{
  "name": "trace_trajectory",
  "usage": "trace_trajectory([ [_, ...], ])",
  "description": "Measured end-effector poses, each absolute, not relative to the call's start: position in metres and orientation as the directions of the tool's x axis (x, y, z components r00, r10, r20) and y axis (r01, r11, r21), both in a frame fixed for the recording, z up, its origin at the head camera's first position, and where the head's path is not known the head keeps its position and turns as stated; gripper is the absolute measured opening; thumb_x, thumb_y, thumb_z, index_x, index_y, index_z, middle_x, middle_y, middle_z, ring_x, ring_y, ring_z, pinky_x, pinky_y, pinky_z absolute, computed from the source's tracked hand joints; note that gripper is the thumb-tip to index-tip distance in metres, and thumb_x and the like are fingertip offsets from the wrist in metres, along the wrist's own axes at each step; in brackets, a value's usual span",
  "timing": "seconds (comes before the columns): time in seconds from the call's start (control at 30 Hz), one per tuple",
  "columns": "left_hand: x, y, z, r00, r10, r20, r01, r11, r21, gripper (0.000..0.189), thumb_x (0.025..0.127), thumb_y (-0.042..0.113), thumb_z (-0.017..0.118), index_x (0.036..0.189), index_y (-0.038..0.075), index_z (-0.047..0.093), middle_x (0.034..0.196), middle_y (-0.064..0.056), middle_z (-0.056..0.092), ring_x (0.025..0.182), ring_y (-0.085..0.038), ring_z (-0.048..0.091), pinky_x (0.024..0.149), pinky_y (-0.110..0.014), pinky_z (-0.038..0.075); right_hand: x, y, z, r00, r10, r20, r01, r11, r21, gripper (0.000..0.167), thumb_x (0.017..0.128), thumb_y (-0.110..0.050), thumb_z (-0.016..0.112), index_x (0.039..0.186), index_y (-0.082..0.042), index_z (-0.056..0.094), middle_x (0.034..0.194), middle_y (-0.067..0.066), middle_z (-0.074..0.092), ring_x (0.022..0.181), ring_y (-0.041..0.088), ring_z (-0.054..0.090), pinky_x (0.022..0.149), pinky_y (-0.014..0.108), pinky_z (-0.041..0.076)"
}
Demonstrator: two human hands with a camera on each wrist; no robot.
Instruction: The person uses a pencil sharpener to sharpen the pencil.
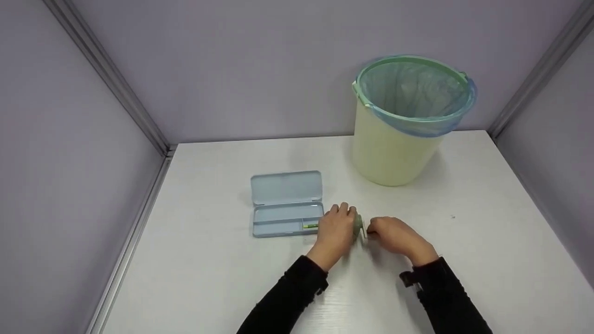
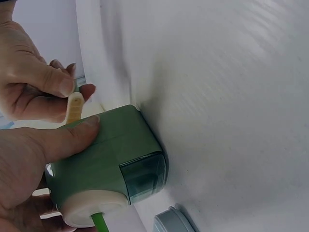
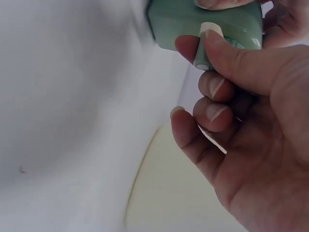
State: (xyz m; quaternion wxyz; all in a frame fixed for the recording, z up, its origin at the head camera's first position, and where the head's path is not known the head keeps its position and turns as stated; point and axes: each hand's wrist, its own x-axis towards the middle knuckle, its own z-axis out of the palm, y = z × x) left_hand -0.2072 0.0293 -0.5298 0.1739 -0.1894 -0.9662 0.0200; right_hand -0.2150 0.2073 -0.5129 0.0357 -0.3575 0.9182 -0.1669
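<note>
My left hand grips a green crank pencil sharpener on the white table, thumb along its side in the left wrist view. A green pencil sticks out of its pale round front, and the pencil's end overlaps the case in the head view. The sharpener's see-through dark drawer faces the table side. With thumb and index finger, my right hand pinches the green knob of the cream crank; its other fingers are loosely bent.
An opened light-blue pencil case lies left of the sharpener, its lid folded back. Behind and to the right stands a cream bin with a green rim and a bluish liner. Walls enclose the table at the back and sides.
</note>
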Motion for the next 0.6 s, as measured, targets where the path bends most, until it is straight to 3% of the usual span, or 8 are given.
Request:
trace_trajectory([
  [0.27, -0.207, 0.028, -0.531, -0.867, 0.372, 0.332, 0.365, 0.927, -0.086, 0.036, 0.082, 0.023, 0.073, 0.117, 0.016, 0.069, 0.102, -0.001, 0.06, 0.089, -0.018, 0.058, 0.067, -0.03, 0.05, -0.219, 0.208, -0.49, -0.746, -0.656, 0.118, -0.652, 0.681, -0.333, 0.004, 0.088, -0.004, 0.07, 0.085, -0.004, 0.073, 0.074, -0.005, 0.056, 0.069, 0.016, 0.059, 0.066, 0.036, 0.05],
  [0.6, -0.207, 0.029, -0.527, -0.884, 0.379, 0.274, 0.371, 0.925, -0.081, 0.044, 0.081, 0.023, 0.076, 0.124, 0.017, 0.067, 0.108, -0.002, 0.059, 0.092, -0.019, 0.058, 0.068, -0.03, 0.051, -0.236, 0.205, -0.487, -0.826, -0.547, 0.133, -0.556, 0.755, -0.347, 0.007, 0.091, -0.007, 0.068, 0.094, -0.005, 0.074, 0.086, 0.0, 0.063, 0.081, 0.024, 0.064, 0.074, 0.042, 0.051],
])
